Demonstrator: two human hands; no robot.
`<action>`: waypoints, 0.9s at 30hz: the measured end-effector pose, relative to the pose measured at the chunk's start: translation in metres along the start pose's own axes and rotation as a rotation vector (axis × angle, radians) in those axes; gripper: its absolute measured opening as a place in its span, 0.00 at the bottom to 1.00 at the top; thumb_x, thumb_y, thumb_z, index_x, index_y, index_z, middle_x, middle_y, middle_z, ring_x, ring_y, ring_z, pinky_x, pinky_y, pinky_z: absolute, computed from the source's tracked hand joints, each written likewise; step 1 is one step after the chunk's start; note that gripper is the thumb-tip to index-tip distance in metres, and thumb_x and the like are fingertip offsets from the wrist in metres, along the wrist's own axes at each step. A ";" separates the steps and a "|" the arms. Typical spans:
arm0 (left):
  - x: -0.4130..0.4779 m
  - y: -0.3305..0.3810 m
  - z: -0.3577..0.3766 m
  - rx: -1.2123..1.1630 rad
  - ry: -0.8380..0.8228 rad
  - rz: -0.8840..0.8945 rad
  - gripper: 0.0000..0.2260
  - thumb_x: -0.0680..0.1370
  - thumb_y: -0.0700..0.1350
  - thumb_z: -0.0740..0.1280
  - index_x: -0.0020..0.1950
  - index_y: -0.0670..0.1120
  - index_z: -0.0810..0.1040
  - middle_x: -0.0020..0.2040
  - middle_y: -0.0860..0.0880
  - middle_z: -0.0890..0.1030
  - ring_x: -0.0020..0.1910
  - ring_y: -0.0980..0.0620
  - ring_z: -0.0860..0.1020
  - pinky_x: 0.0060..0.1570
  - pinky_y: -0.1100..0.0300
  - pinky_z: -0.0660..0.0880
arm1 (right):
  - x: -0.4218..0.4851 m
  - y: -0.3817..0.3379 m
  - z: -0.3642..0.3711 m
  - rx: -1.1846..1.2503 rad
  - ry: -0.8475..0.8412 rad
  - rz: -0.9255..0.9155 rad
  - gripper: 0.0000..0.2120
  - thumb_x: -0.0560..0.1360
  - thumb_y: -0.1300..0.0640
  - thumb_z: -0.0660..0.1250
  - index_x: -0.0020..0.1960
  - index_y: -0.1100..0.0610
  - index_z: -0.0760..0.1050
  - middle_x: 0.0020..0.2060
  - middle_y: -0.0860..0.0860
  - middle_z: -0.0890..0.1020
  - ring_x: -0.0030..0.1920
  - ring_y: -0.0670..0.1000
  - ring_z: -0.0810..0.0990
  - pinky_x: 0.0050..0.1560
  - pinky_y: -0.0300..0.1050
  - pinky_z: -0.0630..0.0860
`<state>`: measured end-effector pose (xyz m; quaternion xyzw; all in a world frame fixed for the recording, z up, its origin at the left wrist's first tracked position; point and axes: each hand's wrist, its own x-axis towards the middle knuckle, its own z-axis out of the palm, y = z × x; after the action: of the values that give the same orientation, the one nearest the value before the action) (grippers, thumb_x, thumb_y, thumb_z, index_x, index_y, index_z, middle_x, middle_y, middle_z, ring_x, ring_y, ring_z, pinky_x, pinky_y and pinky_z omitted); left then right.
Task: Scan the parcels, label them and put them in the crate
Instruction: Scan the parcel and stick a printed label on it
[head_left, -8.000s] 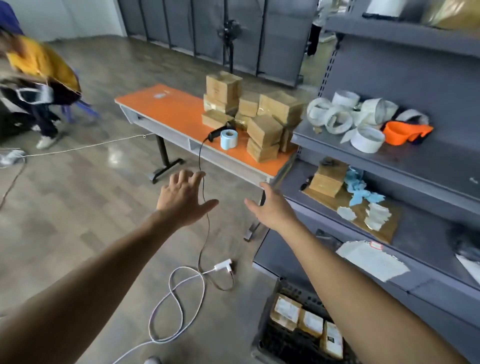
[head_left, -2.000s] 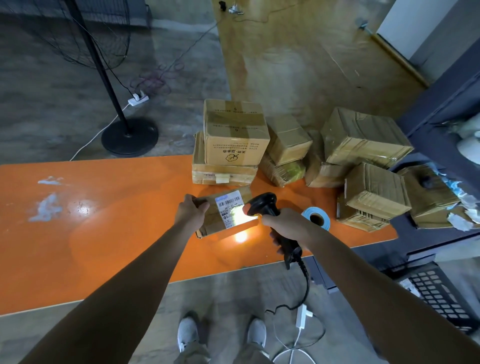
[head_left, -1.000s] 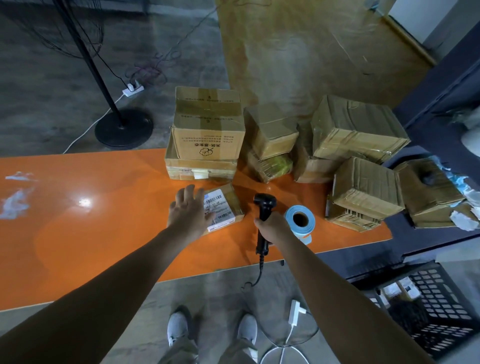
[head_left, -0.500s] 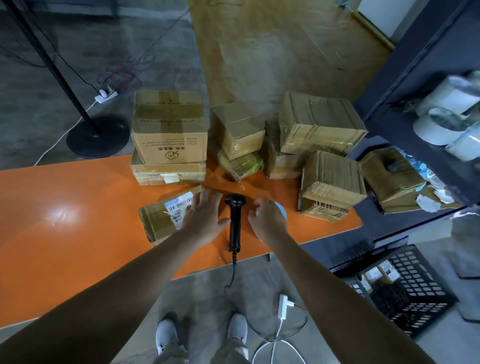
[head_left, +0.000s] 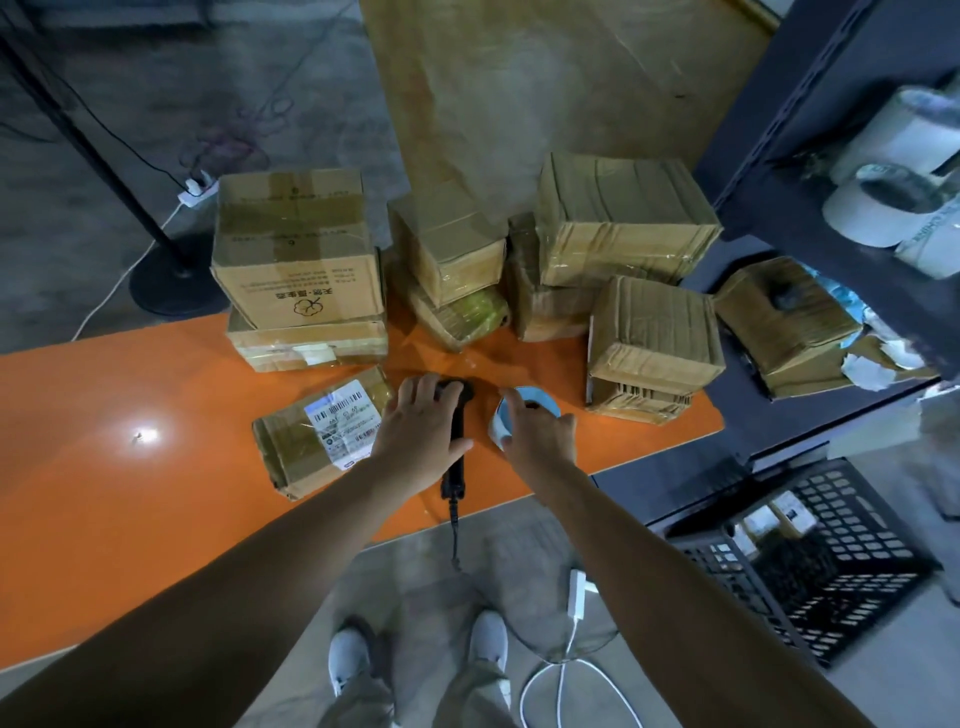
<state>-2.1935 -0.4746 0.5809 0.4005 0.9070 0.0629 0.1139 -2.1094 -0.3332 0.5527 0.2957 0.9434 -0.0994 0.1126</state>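
Note:
A flat brown parcel (head_left: 311, 441) with a white barcode label lies on the orange table (head_left: 104, 467). To its right lies the black handheld scanner (head_left: 458, 457), its cable hanging off the front edge. My left hand (head_left: 418, 428) rests flat over the scanner's head, fingers straight. My right hand (head_left: 543, 436) curls its fingers round the blue label roll (head_left: 535, 402), which stands right of the scanner. The black plastic crate (head_left: 831, 566) sits on the floor at the lower right, with a few labelled parcels inside.
Several taped cardboard parcels (head_left: 623, 218) are stacked along the table's far side. A dark metal shelf (head_left: 779, 156) at the right holds tape rolls (head_left: 878, 208) and another box. A fan stand (head_left: 166, 280) and white cables (head_left: 576, 597) are on the floor.
My left hand has moved off the labelled parcel and over the scanner. My right hand has closed onto the blue label roll. The scanner lies where it was laid down.

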 end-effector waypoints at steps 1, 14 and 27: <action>0.000 0.000 -0.003 -0.038 -0.001 -0.023 0.31 0.77 0.59 0.65 0.74 0.49 0.59 0.70 0.45 0.61 0.71 0.43 0.60 0.66 0.48 0.65 | 0.000 0.003 -0.003 0.088 0.008 0.005 0.27 0.79 0.55 0.63 0.75 0.47 0.57 0.51 0.50 0.82 0.50 0.54 0.81 0.52 0.51 0.65; 0.018 0.005 -0.059 -1.056 -0.058 -0.413 0.24 0.75 0.47 0.71 0.68 0.45 0.67 0.47 0.52 0.75 0.44 0.55 0.76 0.51 0.52 0.78 | -0.013 0.009 -0.061 1.099 -0.064 -0.093 0.37 0.72 0.61 0.73 0.76 0.46 0.60 0.49 0.53 0.82 0.50 0.50 0.82 0.48 0.44 0.79; 0.003 -0.019 -0.069 -1.120 -0.006 -0.206 0.30 0.68 0.36 0.76 0.65 0.53 0.68 0.54 0.46 0.79 0.49 0.53 0.79 0.38 0.65 0.74 | -0.014 -0.016 -0.089 1.198 -0.039 -0.083 0.21 0.77 0.61 0.67 0.69 0.50 0.70 0.53 0.53 0.80 0.54 0.48 0.82 0.49 0.44 0.83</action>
<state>-2.2273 -0.4866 0.6431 0.1885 0.7693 0.5217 0.3170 -2.1211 -0.3316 0.6433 0.2685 0.7318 -0.6234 -0.0603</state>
